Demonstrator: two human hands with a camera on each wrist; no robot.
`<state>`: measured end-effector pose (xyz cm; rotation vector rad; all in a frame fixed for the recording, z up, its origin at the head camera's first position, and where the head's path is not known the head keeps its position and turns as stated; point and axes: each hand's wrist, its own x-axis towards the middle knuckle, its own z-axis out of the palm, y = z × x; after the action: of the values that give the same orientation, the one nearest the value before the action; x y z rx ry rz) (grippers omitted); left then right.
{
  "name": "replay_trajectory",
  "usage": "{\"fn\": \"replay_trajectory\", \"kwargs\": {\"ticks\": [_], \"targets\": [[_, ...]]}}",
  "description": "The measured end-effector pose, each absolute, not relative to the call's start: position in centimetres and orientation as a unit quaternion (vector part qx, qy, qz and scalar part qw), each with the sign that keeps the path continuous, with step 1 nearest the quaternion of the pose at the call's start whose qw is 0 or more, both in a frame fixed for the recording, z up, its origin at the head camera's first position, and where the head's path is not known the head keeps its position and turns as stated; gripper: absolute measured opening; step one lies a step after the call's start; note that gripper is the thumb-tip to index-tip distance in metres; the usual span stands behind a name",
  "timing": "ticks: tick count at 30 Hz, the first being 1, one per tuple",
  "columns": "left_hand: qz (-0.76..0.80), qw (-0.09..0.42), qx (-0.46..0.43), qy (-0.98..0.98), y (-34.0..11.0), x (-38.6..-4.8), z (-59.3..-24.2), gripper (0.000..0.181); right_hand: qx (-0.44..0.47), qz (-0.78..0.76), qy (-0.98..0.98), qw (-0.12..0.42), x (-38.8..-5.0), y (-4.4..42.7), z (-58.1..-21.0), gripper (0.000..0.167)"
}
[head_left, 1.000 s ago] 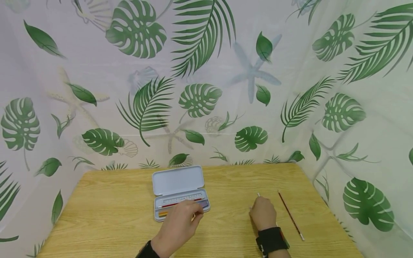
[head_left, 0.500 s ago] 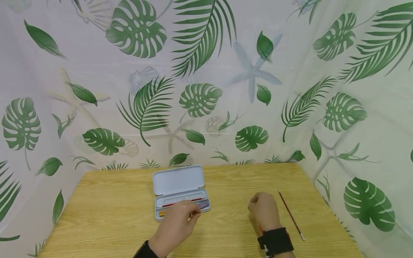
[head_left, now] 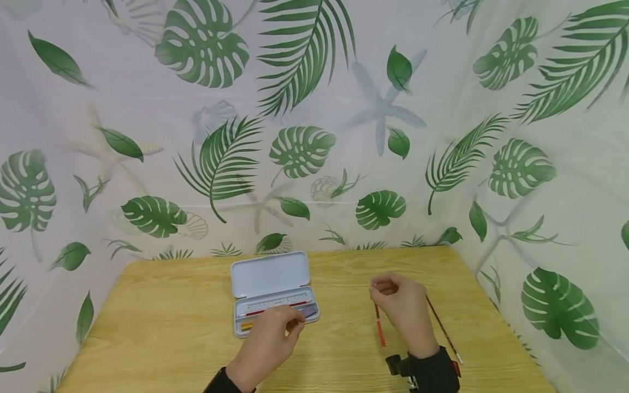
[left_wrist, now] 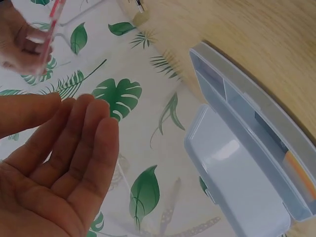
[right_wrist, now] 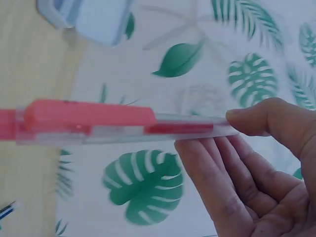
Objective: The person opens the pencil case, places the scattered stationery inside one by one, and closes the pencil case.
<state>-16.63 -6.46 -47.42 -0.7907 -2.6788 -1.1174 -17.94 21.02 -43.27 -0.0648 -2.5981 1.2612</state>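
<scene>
In my right hand (head_left: 405,311), right of the table's middle, a red pen (head_left: 380,330) with a clear barrel is pinched by one end between thumb and fingers. Its red clip end points down in the head view; the right wrist view shows the pen (right_wrist: 98,118) close up. My left hand (head_left: 272,335) hovers at the front of an open light blue pencil case (head_left: 270,278), hiding part of it. Its fingers (left_wrist: 101,153) are gently bent and hold nothing. Inside the case lie a clear ruler (head_left: 275,301), a red pencil (head_left: 254,313), a purple block (head_left: 309,311) and a yellow item (head_left: 245,326).
A dark red pencil (head_left: 444,330) with a white end lies slanted on the wooden table (head_left: 162,316), just right of my right hand. A leaf-patterned cloth (head_left: 295,218) stands behind the table and along both sides.
My right hand has lifted off the table and turned, raising the red pen so that it hangs below the fingers in sight. The left hand has stayed nearly still by the case.
</scene>
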Motion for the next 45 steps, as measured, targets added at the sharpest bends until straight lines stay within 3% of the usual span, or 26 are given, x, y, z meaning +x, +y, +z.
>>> {"fn": "replay_trajectory", "kwargs": {"ticks": [13, 20, 30, 39, 45], "targets": [[-0.529, -0.024, -0.263, -0.807, -4.3, -14.4, -46.0, 0.022, 0.029, 0.653, -0.751, 0.093, -14.2, 16.5, -39.8, 0.015], [-0.539, 0.022, -0.274, -0.796, -3.4, -13.2, -45.2, 0.013, 0.031, 0.696, -0.709, 0.112, -13.3, 15.2, -39.6, 0.016], [-0.532, 0.051, -0.273, -0.8, -3.5, -13.0, -44.8, 0.016, 0.007, 0.735, -0.667, 0.123, -12.9, 14.9, -39.9, 0.022], [-0.509, 0.119, -0.27, -0.808, -4.4, -14.0, -44.4, 0.017, -0.019, 0.742, -0.661, 0.108, -13.5, 15.8, -40.2, 0.026], [-0.467, 0.168, -0.218, -0.84, -6.1, -15.5, -44.4, 0.021, -0.059, 0.719, -0.683, 0.115, -13.4, 17.5, -41.1, 0.021]]}}
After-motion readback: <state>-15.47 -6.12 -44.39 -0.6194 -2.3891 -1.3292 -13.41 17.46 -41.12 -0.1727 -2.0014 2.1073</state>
